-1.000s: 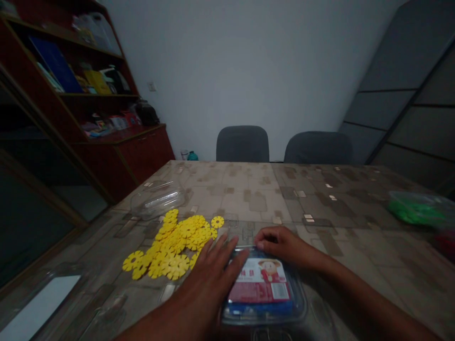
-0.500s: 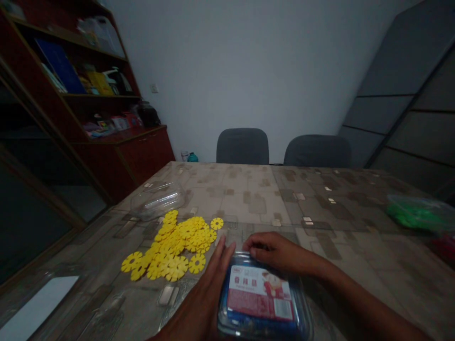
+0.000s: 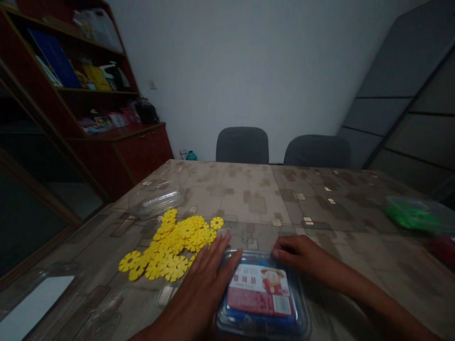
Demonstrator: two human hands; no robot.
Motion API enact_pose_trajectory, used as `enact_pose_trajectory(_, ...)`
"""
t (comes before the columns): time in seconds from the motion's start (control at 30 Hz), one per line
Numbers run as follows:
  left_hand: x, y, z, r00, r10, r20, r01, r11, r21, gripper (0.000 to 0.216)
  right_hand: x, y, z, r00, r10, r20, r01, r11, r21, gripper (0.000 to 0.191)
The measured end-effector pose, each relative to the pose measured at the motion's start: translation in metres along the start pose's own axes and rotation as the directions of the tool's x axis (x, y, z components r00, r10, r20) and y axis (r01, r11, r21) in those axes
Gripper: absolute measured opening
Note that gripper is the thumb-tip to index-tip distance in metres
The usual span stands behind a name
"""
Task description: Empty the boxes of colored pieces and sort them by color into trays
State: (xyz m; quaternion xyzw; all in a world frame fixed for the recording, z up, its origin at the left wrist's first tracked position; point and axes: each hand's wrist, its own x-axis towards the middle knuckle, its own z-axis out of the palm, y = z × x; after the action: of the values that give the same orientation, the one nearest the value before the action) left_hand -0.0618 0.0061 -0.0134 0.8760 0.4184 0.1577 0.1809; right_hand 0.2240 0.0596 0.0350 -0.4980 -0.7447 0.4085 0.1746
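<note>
In front of me sits a clear plastic box point(image 3: 261, 324) with blue contents and a printed label point(image 3: 259, 291) on its lid. My left hand point(image 3: 204, 282) lies along the box's left side, fingers stretched out and the thumb at the lid's upper left corner. At the far right corner, my right hand point(image 3: 302, 253) has its fingers curled, with thumb and fingertips at the rim. Left of the box spreads a heap of yellow notched plastic discs point(image 3: 185, 237), partly hidden by my left hand.
An upturned clear container point(image 3: 158, 199) stands behind the discs. At the left edge lies a clear tray with a white sheet point(image 3: 39, 303). A tub of green pieces point(image 3: 412, 215) is on the right, with red pieces point(image 3: 441, 248) nearer. Two grey chairs point(image 3: 242, 144) stand across the table.
My right hand has slid rightward along the box's far edge to its right corner. My left hand has spread its fingers and moved its thumb onto the lid's left corner.
</note>
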Motion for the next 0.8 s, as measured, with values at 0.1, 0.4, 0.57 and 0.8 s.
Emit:
enact_pose_trajectory(0.1,0.027,0.024,-0.022,0.972,0.003,0.233,0.005,0.999,-0.034,0.129,-0.020,0.015,-0.004,0.995,0.095,0.014,-0.096,0.979,0.180,0.039)
enact_pose_trajectory(0.4,0.065,0.077,-0.048,0.929,-0.058,0.366,0.051,0.998,0.027,0.120,-0.021,0.023,0.011,0.969,0.194,-0.151,-0.129,0.924,0.359,0.037)
enact_pose_trajectory(0.57,0.065,0.076,-0.046,0.933,-0.051,0.355,0.047,0.999,0.019,0.122,-0.023,0.014,0.003,0.976,0.072,-0.205,-0.075,0.997,-0.010,0.019)
enact_pose_trajectory(0.8,0.065,0.079,-0.051,0.924,-0.060,0.377,0.011,0.991,0.132,0.120,-0.020,0.009,-0.003,0.978,0.096,-0.184,-0.093,0.995,0.028,0.020)
